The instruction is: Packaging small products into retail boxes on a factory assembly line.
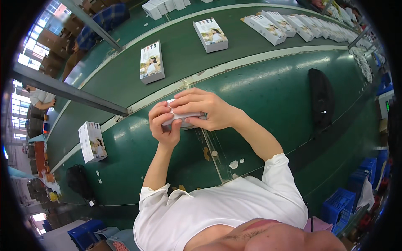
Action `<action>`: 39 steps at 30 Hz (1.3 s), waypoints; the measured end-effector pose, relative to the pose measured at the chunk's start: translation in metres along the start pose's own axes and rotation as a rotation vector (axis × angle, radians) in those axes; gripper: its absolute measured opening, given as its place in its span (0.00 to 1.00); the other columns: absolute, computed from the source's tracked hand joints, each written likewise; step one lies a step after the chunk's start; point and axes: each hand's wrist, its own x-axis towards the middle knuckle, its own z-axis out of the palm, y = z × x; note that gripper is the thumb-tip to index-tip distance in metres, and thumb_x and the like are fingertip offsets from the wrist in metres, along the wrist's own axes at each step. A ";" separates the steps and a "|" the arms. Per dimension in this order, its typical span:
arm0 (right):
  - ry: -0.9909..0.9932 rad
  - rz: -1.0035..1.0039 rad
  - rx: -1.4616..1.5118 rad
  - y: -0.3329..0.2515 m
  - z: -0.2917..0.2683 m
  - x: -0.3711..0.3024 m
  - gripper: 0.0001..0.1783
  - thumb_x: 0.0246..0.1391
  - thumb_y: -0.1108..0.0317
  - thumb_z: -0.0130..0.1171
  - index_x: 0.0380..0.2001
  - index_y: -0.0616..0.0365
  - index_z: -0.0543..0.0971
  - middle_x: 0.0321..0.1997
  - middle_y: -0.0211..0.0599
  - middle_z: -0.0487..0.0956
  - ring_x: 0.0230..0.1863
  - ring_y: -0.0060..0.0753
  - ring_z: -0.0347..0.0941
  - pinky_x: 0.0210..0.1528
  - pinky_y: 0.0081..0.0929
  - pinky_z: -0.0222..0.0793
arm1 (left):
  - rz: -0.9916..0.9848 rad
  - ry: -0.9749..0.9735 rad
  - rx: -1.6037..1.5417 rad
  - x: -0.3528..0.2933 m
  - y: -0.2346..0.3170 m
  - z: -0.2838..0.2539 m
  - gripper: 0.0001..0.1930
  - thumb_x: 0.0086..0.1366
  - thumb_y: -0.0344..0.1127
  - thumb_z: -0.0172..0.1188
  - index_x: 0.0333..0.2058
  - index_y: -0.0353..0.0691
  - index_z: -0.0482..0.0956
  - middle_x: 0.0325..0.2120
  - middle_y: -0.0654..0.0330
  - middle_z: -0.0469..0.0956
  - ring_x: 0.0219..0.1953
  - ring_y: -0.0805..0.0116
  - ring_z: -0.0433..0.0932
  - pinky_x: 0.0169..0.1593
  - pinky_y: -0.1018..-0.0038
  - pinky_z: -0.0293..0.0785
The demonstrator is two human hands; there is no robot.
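Observation:
A white box (184,120) lies in both my hands, just above the green table near the conveyor's edge. My left hand (162,120) wraps its left end, fingers on top and thumb at the near side. Across its top and right end are the fingers of my right hand (208,108), closed on it, with the thumb along the near side. Most of the box is covered by my fingers, so its printing is hidden. Beyond my hands, a white printed box (151,62) lies on the green conveyor belt, and another printed box (210,35) is farther right.
More printed boxes (299,27) line the belt at the far right. One box (92,142) stands on the table at the left. A black pouch (321,100) lies on the right, a black item (81,184) on the left. A metal post (71,88) crosses the left side.

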 end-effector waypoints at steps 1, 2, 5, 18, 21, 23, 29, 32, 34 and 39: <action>0.003 0.005 0.004 0.001 0.001 -0.001 0.21 0.48 0.76 0.65 0.49 0.55 0.82 0.57 0.39 0.79 0.61 0.46 0.71 0.62 0.41 0.68 | -0.018 -0.013 0.015 0.000 0.002 -0.001 0.13 0.60 0.38 0.70 0.37 0.39 0.76 0.39 0.53 0.76 0.48 0.53 0.76 0.51 0.61 0.74; 0.003 0.007 0.006 0.002 -0.001 -0.001 0.21 0.48 0.76 0.65 0.49 0.55 0.82 0.57 0.39 0.79 0.61 0.46 0.71 0.62 0.41 0.68 | -0.036 -0.026 0.029 0.000 0.003 -0.001 0.12 0.58 0.34 0.71 0.36 0.40 0.77 0.39 0.54 0.76 0.48 0.54 0.76 0.51 0.62 0.74; -0.039 0.046 0.062 0.001 -0.007 0.000 0.21 0.51 0.75 0.64 0.51 0.56 0.82 0.57 0.39 0.79 0.61 0.46 0.71 0.62 0.40 0.68 | -0.180 0.029 -0.100 -0.002 0.010 -0.001 0.10 0.57 0.33 0.72 0.33 0.40 0.80 0.38 0.56 0.76 0.46 0.56 0.76 0.50 0.65 0.73; -0.090 0.091 0.085 -0.002 -0.012 -0.002 0.20 0.55 0.70 0.64 0.52 0.58 0.81 0.57 0.40 0.79 0.62 0.46 0.69 0.64 0.42 0.65 | -0.137 0.028 -0.075 0.001 0.009 0.001 0.09 0.57 0.35 0.72 0.31 0.39 0.81 0.35 0.57 0.78 0.43 0.58 0.77 0.47 0.66 0.75; -0.109 0.083 0.087 0.000 -0.012 0.001 0.19 0.56 0.68 0.64 0.52 0.58 0.81 0.57 0.40 0.79 0.63 0.46 0.69 0.64 0.42 0.65 | -0.013 0.038 -0.080 -0.002 0.003 -0.001 0.12 0.60 0.41 0.70 0.32 0.40 0.81 0.35 0.56 0.78 0.42 0.57 0.78 0.46 0.65 0.76; -0.123 0.077 0.081 0.000 -0.010 0.000 0.19 0.56 0.68 0.64 0.52 0.58 0.81 0.57 0.40 0.79 0.63 0.46 0.68 0.64 0.42 0.65 | 0.015 0.051 -0.052 -0.005 0.000 0.000 0.13 0.60 0.43 0.70 0.32 0.41 0.81 0.35 0.56 0.78 0.42 0.57 0.78 0.46 0.65 0.76; -0.101 0.096 0.076 0.005 -0.011 -0.003 0.17 0.54 0.67 0.65 0.48 0.57 0.83 0.56 0.38 0.80 0.62 0.45 0.69 0.64 0.42 0.65 | 0.178 -0.037 0.036 -0.003 -0.006 -0.002 0.16 0.61 0.48 0.68 0.35 0.42 0.78 0.36 0.56 0.77 0.41 0.54 0.78 0.44 0.63 0.78; -0.039 0.026 0.017 0.004 -0.011 -0.005 0.15 0.55 0.66 0.64 0.45 0.56 0.85 0.54 0.37 0.81 0.61 0.46 0.70 0.63 0.42 0.66 | 0.219 -0.047 0.100 -0.001 -0.006 0.000 0.21 0.53 0.46 0.76 0.39 0.45 0.77 0.38 0.59 0.77 0.42 0.57 0.78 0.45 0.61 0.78; 0.000 -0.036 -0.076 0.007 -0.003 -0.005 0.14 0.58 0.61 0.61 0.44 0.55 0.85 0.55 0.35 0.81 0.61 0.45 0.70 0.62 0.42 0.66 | 0.177 0.010 0.070 -0.012 -0.009 -0.004 0.23 0.54 0.46 0.75 0.42 0.46 0.73 0.39 0.60 0.77 0.44 0.57 0.77 0.47 0.60 0.77; 0.080 -0.098 -0.281 0.007 0.001 -0.018 0.16 0.62 0.56 0.57 0.44 0.53 0.85 0.56 0.32 0.81 0.62 0.45 0.70 0.61 0.40 0.66 | 0.310 -0.126 0.099 -0.007 -0.013 -0.006 0.20 0.59 0.43 0.72 0.42 0.45 0.72 0.41 0.58 0.77 0.45 0.55 0.77 0.48 0.61 0.77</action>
